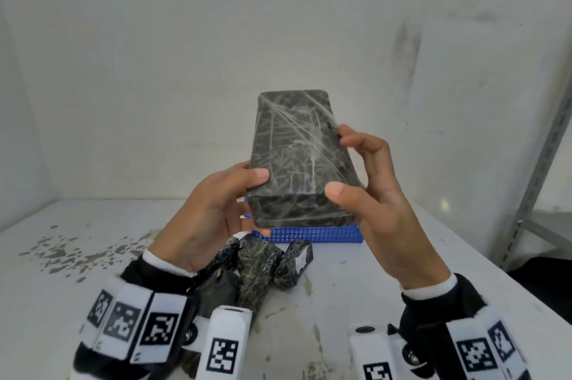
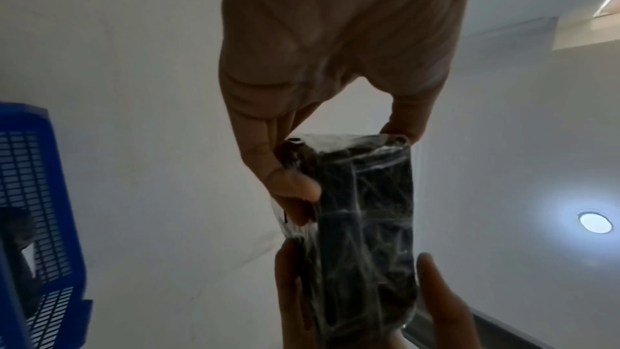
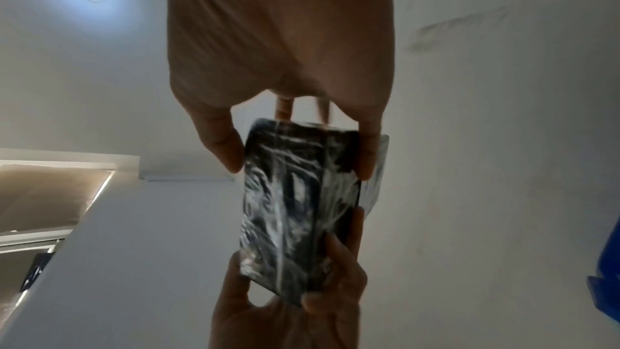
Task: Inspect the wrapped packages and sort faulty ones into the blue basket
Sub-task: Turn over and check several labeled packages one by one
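While wrapped packages (image 1: 263, 268) lie heaped on the table (image 1: 46, 271) nearest the person, at 6 o'clock below the hands, both hands hold one black film-wrapped box (image 1: 298, 157) up above them. Left hand (image 1: 213, 212) grips its 9 o'clock side, thumb on top; right hand (image 1: 374, 191) curls round the 3 o'clock side. Farther off, at 12 o'clock beyond the heap, the basket (image 1: 315, 234) stands largely hidden behind the box.
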Available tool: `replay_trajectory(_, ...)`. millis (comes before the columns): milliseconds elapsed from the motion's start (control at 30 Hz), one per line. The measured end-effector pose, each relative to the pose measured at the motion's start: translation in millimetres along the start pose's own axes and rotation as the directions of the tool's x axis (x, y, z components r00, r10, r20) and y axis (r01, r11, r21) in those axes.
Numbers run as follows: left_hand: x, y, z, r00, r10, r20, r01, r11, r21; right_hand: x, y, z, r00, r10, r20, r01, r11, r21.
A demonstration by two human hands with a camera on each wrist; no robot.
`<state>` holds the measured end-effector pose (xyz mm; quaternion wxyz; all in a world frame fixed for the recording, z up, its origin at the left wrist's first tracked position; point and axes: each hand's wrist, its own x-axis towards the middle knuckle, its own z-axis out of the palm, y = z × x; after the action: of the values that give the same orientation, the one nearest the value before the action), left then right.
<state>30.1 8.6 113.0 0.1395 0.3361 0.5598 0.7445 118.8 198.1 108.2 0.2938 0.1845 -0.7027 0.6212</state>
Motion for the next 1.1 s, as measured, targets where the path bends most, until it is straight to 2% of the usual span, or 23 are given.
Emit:
replay_trajectory(100,0,-6,-3,0.998,0.064,-0.01,-0.064,0.997,0.046,2,0,-4,0.984,0.176,0.0,-0.174,0.973,-0.151)
replay_trajectory(167,-2,-9,-5,0.993,0.118,0.0,-0.118,0.99,0.073,3,0,-8,0.954,0.292,0.074,-0.274,0.943,-0.189)
replay_trajectory(200,-4,-10,-5,0.99,0.139,0.016,-0.14,0.986,0.088,3,1,-9,0.945,0.31,0.106,-0.289,0.94,-0.179)
replay_trajectory(367,-6,-5,0,0.989,0.144,0.036,-0.149,0.964,0.219,5,-3,-10,0.965,0.251,0.08,-0.238,0.961,-0.139)
replay_trajectory(500,-4,-3,1,0.987,0.16,-0.014,-0.15,0.95,0.273,8,-1,-8,0.971,0.24,-0.005,-0.24,0.968,-0.076)
replay_trajectory(600,-2,-3,-1,0.983,0.172,-0.067,-0.142,0.935,0.325,8,2,-5,0.973,0.232,-0.01,-0.232,0.969,-0.082)
replay_trajectory(700,-2,-1,-3,0.983,0.169,-0.065,-0.131,0.913,0.386,8,5,-6,0.971,0.239,-0.025,-0.24,0.968,-0.077)
replay_trajectory(867,2,2,-4,0.974,0.17,-0.15,-0.104,0.923,0.37,10,9,-5,0.964,0.266,-0.009,-0.265,0.959,-0.101)
replay_trajectory(1100,1,1,-4,0.98,0.148,-0.134,-0.081,0.909,0.408,18,4,-8,0.963,0.269,0.018,-0.258,0.94,-0.223)
